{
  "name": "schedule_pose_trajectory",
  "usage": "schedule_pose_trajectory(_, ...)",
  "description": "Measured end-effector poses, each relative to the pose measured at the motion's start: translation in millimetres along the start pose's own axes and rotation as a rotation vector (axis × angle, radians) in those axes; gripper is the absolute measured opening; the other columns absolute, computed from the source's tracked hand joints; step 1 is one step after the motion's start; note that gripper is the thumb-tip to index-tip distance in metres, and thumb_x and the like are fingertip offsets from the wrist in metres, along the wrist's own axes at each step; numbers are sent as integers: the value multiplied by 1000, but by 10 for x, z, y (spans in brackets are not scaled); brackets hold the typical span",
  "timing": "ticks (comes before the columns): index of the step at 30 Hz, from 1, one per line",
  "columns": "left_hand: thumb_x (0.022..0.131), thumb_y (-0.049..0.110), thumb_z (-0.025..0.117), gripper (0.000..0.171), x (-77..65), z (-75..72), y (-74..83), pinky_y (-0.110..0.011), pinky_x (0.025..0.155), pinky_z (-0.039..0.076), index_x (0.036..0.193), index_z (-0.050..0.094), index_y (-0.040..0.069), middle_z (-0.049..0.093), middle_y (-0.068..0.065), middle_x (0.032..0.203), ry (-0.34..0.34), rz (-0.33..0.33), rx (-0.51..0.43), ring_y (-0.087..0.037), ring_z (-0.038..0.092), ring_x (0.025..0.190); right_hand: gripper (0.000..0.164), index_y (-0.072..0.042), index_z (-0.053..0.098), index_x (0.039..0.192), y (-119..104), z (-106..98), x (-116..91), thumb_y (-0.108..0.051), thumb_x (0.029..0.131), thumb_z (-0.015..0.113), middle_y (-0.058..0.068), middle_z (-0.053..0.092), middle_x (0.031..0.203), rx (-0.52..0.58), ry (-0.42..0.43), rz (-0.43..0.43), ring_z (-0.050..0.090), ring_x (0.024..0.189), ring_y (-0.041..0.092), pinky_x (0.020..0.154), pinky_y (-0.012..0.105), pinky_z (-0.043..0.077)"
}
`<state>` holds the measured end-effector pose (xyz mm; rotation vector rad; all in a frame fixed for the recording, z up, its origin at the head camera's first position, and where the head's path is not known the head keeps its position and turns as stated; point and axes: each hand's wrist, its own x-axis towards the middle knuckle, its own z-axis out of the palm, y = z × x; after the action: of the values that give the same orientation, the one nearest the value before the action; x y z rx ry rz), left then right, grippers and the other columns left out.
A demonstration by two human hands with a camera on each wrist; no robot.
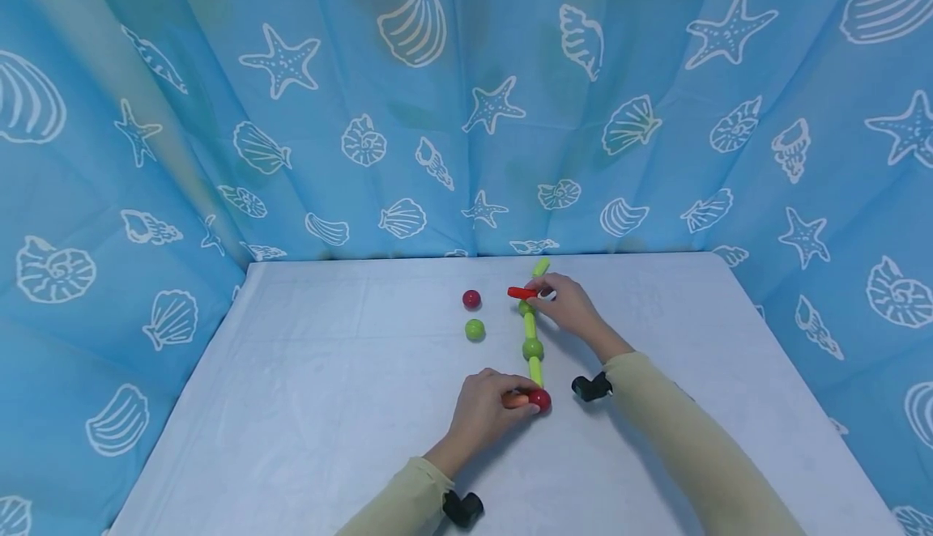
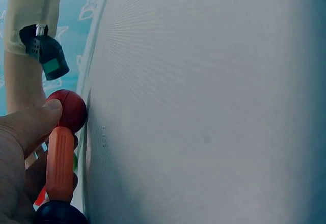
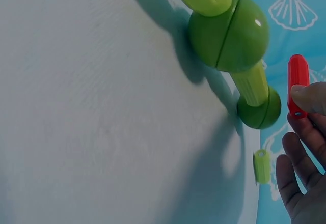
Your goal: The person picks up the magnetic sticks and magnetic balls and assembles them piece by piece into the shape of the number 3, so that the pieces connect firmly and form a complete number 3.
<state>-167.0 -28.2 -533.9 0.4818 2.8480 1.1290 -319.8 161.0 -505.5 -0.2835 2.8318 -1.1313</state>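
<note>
My left hand point(image 1: 483, 408) grips a red ball point(image 1: 539, 401) and an orange stick point(image 1: 514, 400) joined to it. In the left wrist view a dark blue ball point(image 2: 60, 213) sits at the stick's other end; the hand hides it from the head view. From the red ball a chain runs away over the table: a light green stick point(image 1: 535, 370), a green ball point(image 1: 533, 349), another light green stick point(image 1: 530, 325) and a farther green ball point(image 3: 259, 108). Just above that end ball, my right hand point(image 1: 567, 303) pinches a red stick point(image 3: 298, 85) between thumb and finger.
Left of the chain lie a loose red ball point(image 1: 471, 299) and a loose green ball point(image 1: 475, 329). A separate light green stick point(image 1: 541, 267) lies by the table's far edge. A white cloth point(image 1: 328, 374) covers the table; blue shell-patterned curtains point(image 1: 452, 115) hang behind it.
</note>
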Motion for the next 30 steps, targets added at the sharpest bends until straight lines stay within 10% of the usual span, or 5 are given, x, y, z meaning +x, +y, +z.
schedule_pose_trajectory(30,84,35,84,30,-1,-25,16,-24,76,40,113,78,32,71,18,97,12,53,19,-2,53,88,26,-16,68,121,-87,250,156,-18,96,72,7,64,123,-23,-117,41,55,119,28,107,49,43)
